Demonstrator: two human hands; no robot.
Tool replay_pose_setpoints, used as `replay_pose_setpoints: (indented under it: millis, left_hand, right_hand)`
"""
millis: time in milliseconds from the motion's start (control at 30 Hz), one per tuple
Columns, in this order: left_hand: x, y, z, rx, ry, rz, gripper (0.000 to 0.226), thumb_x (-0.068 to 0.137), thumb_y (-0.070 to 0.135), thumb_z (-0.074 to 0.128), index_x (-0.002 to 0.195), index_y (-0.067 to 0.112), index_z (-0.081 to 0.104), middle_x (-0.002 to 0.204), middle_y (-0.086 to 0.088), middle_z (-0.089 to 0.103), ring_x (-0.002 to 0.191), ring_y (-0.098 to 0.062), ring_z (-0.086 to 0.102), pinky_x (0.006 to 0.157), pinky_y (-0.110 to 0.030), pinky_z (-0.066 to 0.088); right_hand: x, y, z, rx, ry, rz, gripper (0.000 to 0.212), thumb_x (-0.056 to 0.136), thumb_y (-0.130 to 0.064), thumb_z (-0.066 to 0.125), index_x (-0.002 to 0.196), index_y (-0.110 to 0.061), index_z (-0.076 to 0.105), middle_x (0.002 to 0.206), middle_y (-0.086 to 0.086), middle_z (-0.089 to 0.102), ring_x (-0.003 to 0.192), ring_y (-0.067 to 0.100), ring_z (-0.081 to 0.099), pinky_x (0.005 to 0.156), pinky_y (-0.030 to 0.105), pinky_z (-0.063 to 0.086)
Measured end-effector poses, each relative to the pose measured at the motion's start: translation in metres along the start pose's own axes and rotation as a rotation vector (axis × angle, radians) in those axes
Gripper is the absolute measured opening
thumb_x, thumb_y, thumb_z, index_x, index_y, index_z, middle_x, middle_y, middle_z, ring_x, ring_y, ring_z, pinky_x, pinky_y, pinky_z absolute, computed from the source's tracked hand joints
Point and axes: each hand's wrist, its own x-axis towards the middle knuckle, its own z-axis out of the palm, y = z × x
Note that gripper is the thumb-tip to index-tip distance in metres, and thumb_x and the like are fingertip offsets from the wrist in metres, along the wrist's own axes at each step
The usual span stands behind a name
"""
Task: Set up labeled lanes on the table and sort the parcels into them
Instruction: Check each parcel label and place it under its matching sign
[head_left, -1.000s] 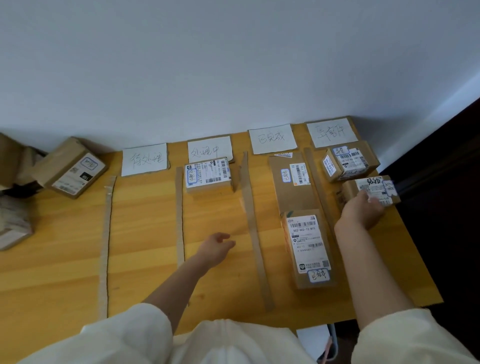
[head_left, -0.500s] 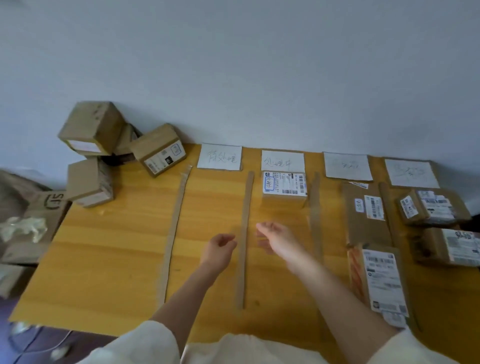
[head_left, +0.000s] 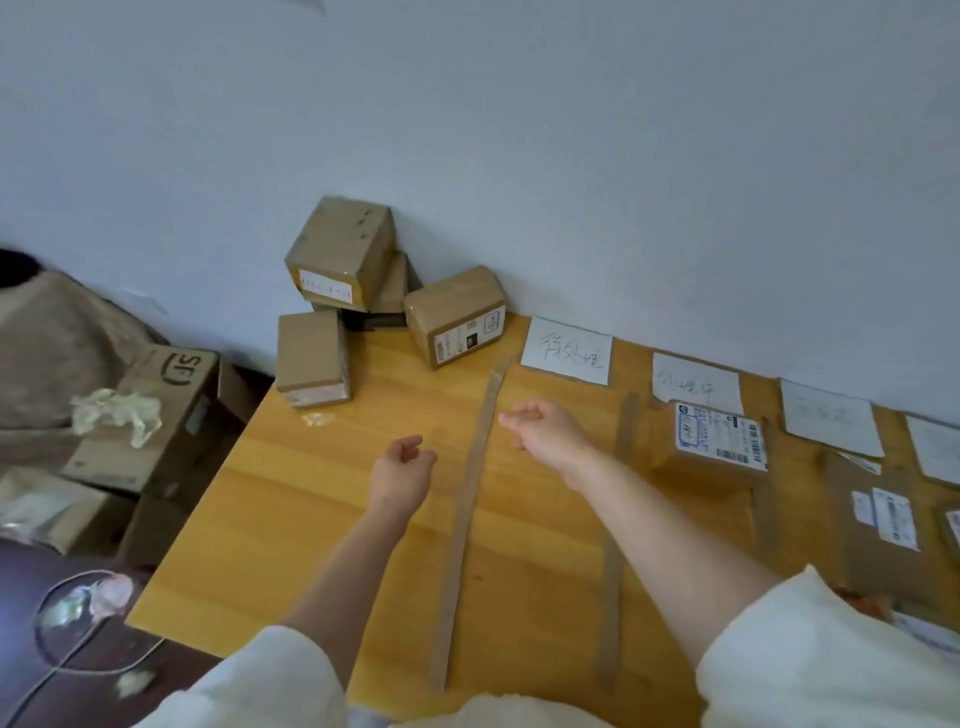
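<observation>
Several unsorted cardboard parcels are piled at the table's far left corner: a labeled one lying nearest the lanes, a tall one on top, another at the table's left edge. Cardboard strips divide the wooden table into lanes headed by white paper labels. One parcel lies in the second lane. My left hand and my right hand hover empty over the table with fingers loosely curled, either side of the leftmost strip.
More sorted parcels lie in lanes at the right edge. Left of the table on the floor stand larger cartons with crumpled plastic on top. A wall runs close behind the table.
My view has swung left toward the parcel pile. My right hand let go of the parcel in the far right lane and came across to the first lane. My left hand barely moved.
</observation>
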Motion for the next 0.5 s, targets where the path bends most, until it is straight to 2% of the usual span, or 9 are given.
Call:
replay_pose_setpoints:
  millis: [100, 133, 233, 267, 367, 433, 500]
  left_hand:
    - [0.021, -0.003, -0.018, 0.021, -0.012, -0.003, 0.043, 0.092, 0.023, 0.06, 0.134, 0.017, 0.053, 0.139, -0.008, 0.052, 0.117, -0.025, 0.055, 0.085, -0.029, 0.042]
    - [0.027, -0.005, -0.023, 0.036, -0.019, 0.001, 0.045, 0.091, 0.022, 0.061, 0.135, 0.018, 0.051, 0.141, -0.007, 0.05, 0.112, -0.022, 0.057, 0.083, -0.028, 0.042]
    - [0.043, -0.01, -0.035, 0.102, -0.016, 0.012, 0.05, 0.089, 0.017, 0.063, 0.137, 0.02, 0.049, 0.141, -0.004, 0.05, 0.073, -0.008, 0.053, 0.068, -0.026, 0.042]
    - [0.05, -0.012, -0.038, 0.115, -0.008, 0.012, 0.051, 0.088, 0.016, 0.064, 0.137, 0.02, 0.049, 0.14, -0.004, 0.051, 0.071, -0.008, 0.05, 0.066, -0.025, 0.042]
    - [0.065, -0.015, -0.043, 0.179, -0.003, 0.028, 0.053, 0.086, 0.018, 0.066, 0.135, 0.025, 0.05, 0.132, -0.003, 0.056, 0.087, -0.016, 0.055, 0.073, -0.028, 0.046]
    - [0.075, -0.018, -0.043, 0.256, -0.003, 0.058, 0.055, 0.082, 0.02, 0.068, 0.134, 0.029, 0.051, 0.128, -0.004, 0.059, 0.105, -0.025, 0.056, 0.087, -0.035, 0.05]
    - [0.085, -0.024, -0.041, 0.397, 0.008, 0.121, 0.06, 0.079, 0.021, 0.07, 0.134, 0.03, 0.051, 0.139, -0.003, 0.052, 0.126, -0.028, 0.043, 0.103, -0.036, 0.041]
  right_hand:
    - [0.016, -0.027, 0.008, -0.196, 0.003, -0.061, 0.045, 0.091, -0.037, 0.063, 0.131, -0.021, 0.051, 0.134, 0.002, 0.056, 0.118, 0.022, 0.057, 0.103, 0.041, 0.046]
    - [0.021, -0.035, 0.01, -0.254, -0.003, -0.085, 0.048, 0.092, -0.036, 0.063, 0.135, -0.019, 0.048, 0.136, 0.002, 0.055, 0.121, 0.022, 0.055, 0.103, 0.04, 0.045]
    - [0.039, -0.056, 0.013, -0.431, 0.021, -0.156, 0.056, 0.091, -0.031, 0.064, 0.141, -0.018, 0.043, 0.139, 0.003, 0.052, 0.123, 0.022, 0.053, 0.103, 0.039, 0.045]
    - [0.046, -0.061, 0.014, -0.478, 0.046, -0.178, 0.057, 0.09, -0.03, 0.065, 0.141, -0.018, 0.042, 0.139, 0.003, 0.052, 0.122, 0.022, 0.054, 0.103, 0.04, 0.045]
    - [0.069, -0.072, 0.021, -0.533, 0.091, -0.221, 0.058, 0.087, -0.027, 0.069, 0.139, -0.021, 0.044, 0.14, 0.004, 0.051, 0.12, 0.023, 0.055, 0.101, 0.041, 0.046]
    - [0.082, -0.077, 0.026, -0.569, 0.101, -0.254, 0.06, 0.085, -0.026, 0.071, 0.139, -0.022, 0.044, 0.14, 0.005, 0.049, 0.121, 0.023, 0.054, 0.101, 0.04, 0.045]
    - [0.096, -0.082, 0.03, -0.643, 0.117, -0.297, 0.062, 0.084, -0.023, 0.072, 0.14, -0.021, 0.044, 0.141, 0.004, 0.046, 0.125, 0.023, 0.049, 0.1, 0.037, 0.042]
